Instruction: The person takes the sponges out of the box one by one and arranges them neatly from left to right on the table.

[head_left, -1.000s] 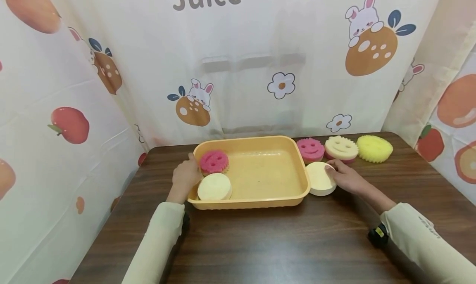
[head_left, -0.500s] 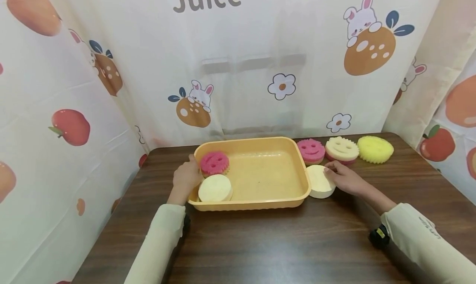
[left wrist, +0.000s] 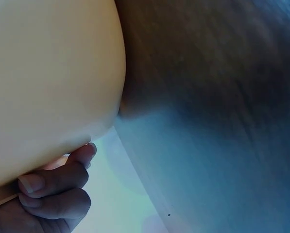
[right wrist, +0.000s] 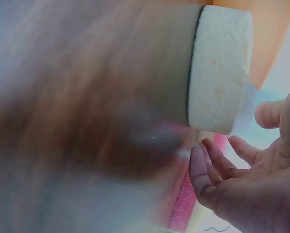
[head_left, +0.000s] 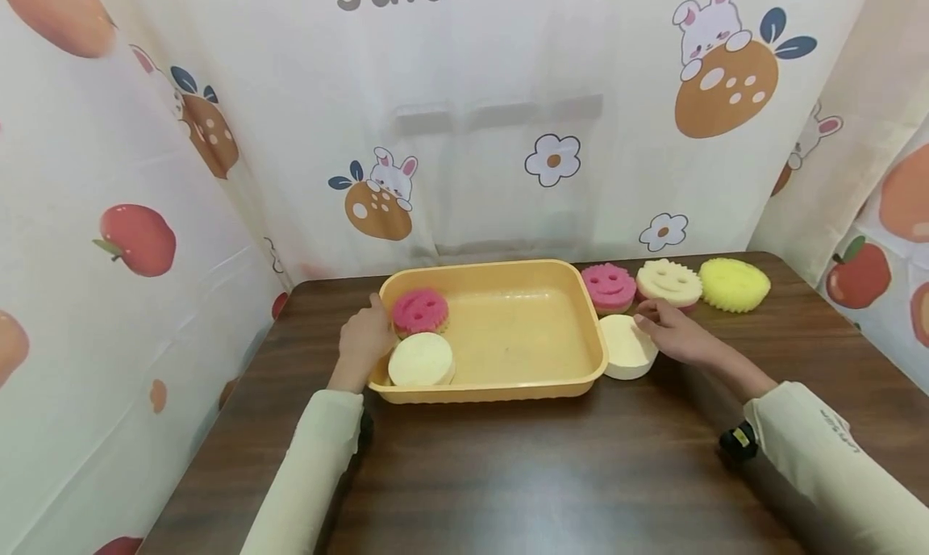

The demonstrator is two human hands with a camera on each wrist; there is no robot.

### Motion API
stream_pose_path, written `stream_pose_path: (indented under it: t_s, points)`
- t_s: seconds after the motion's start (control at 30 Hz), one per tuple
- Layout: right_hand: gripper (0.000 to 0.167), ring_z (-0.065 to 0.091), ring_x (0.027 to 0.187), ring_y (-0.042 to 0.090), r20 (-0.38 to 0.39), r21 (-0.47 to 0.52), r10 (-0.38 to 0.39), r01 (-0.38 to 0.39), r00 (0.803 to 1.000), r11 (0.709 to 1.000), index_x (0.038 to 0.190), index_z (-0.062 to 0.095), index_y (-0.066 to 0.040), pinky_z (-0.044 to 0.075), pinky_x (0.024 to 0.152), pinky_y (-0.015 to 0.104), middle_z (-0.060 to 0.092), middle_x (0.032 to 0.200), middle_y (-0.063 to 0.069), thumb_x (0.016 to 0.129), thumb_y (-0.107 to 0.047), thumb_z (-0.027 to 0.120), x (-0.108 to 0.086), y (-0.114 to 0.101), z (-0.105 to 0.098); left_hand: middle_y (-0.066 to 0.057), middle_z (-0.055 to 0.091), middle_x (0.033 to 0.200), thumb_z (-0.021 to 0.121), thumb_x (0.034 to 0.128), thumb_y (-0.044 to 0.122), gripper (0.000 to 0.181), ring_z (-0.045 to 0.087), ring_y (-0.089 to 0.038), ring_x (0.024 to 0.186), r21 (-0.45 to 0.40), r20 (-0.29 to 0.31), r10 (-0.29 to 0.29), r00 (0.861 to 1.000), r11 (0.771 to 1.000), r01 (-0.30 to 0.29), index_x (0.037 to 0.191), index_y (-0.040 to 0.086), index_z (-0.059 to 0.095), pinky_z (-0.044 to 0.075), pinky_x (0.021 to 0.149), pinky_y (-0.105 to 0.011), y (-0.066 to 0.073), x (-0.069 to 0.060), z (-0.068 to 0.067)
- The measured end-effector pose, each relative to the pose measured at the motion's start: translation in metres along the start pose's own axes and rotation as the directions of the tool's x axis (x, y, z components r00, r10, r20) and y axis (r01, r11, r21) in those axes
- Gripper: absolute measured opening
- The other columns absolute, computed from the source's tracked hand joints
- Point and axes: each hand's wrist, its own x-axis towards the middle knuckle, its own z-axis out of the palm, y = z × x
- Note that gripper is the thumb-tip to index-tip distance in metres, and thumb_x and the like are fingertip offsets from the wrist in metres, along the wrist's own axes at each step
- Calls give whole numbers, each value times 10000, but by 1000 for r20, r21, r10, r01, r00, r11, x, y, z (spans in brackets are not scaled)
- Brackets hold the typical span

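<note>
In the head view, a shallow yellow plastic tray (head_left: 508, 394) stands on the table. My left hand (head_left: 365, 335) grips its left rim, and the left wrist view shows curled fingers (left wrist: 57, 187) against the tray's outside. Inside, at the left, lie a pink smiley sponge (head_left: 421, 311) and a round cream sponge (head_left: 422, 360). Another round cream sponge (head_left: 626, 347) lies against the tray's right side. My right hand (head_left: 675, 333) hovers at that sponge's right edge. In the right wrist view its thumb and fingers are spread apart, holding nothing, close to the sponge (right wrist: 220, 70).
Along the back of the dark wooden table (head_left: 493, 474) sit a pink smiley sponge (head_left: 608, 285), a cream-and-pink smiley sponge (head_left: 669, 281) and a bright yellow sponge (head_left: 735, 284). Printed curtains (head_left: 472, 192) hang behind and at both sides.
My right hand has eased slightly back from the cream sponge beside the tray. My left hand stays on the tray rim, and the head view has tilted a little.
</note>
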Motion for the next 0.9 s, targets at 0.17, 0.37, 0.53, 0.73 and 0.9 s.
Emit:
stream_pose_path:
  t_s: [0.17,0.37,0.53,0.73,0.9]
  points:
    - [586,453,1266,515,-7,-15,2,-2,1000,1000,1415,298,157,454,986,609,403,1377,401,1073,-317,349,6,-7,-8,-272,692,1011,603,908,293,696,689,-433,904,0,1,-8,1000,1000,8,1396,-113,318,551,792,-560,2,1,-2]
    - [601,419,1285,552,-50,-38,-16,14,999,999,1450,273,133,421,1003,660,385,1393,402,1066,-317,377,8,-11,-15,-281,685,1030,596,907,276,710,685,-438,909,5,24,-11,1000,1000,11,1414,-117,292,547,805,-561,5,2,-2]
    - [553,458,1246,576,-98,-57,-65,60,993,997,1427,304,140,425,988,669,409,1361,414,1056,-257,409,12,-16,-20,-278,688,1041,589,910,275,717,687,-436,925,7,28,-13,1000,1000,13,1429,-112,281,546,810,-560,8,2,-4]
    - [521,511,1189,557,-122,-69,-99,91,988,993,1408,320,145,461,955,639,393,1365,418,1045,-217,411,18,-26,-27,-264,689,1008,593,910,270,694,686,-422,889,12,43,-26,999,1000,25,1409,-108,292,546,799,-550,7,3,-5]
    - [535,500,1209,524,-105,-70,-97,90,990,993,1421,335,105,464,959,623,394,1391,386,1047,-269,417,22,-39,-32,-265,686,1028,599,902,269,731,683,-426,904,15,52,-33,998,999,32,1431,-112,269,544,817,-555,5,2,-5]
